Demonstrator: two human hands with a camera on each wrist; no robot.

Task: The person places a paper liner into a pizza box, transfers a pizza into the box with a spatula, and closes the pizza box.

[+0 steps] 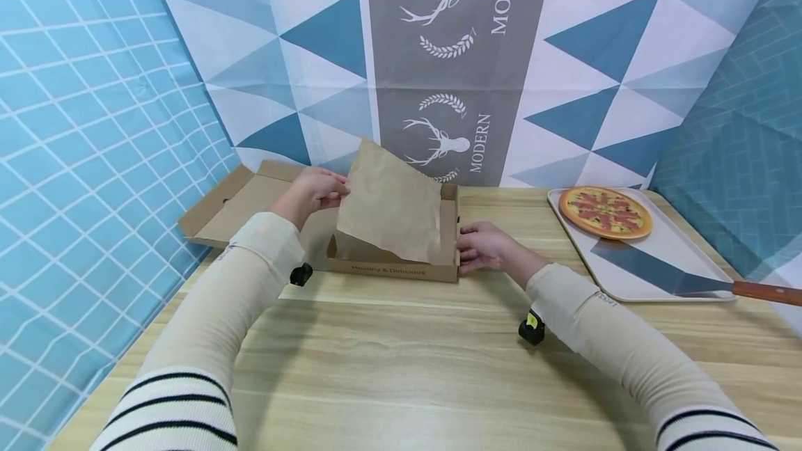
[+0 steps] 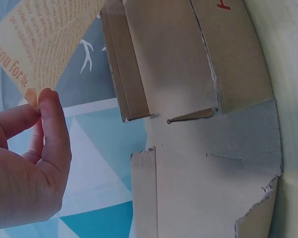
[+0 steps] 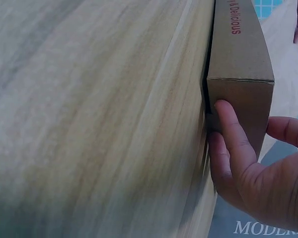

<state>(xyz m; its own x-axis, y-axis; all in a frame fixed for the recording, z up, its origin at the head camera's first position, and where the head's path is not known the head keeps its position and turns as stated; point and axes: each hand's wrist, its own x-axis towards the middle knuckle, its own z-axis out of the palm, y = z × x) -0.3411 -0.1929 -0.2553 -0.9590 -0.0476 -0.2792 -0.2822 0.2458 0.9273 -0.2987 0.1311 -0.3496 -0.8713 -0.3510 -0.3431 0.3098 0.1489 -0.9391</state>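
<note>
A sheet of brown paper hangs tilted above the open pizza box. My left hand pinches it by one corner between thumb and fingers. Printed text shows on the paper's other face in the left wrist view. On the right, my right hand holds the side wall of the box, fingers against the outside and thumb at the top edge, as the right wrist view shows. The box's lid lies folded open to the left, behind my left forearm.
A white tray stands at the back right, with a pizza and a turner on it. The turner's wooden handle sticks out past the tray's right edge. Patterned cloth hangs behind the wooden table and at both sides.
</note>
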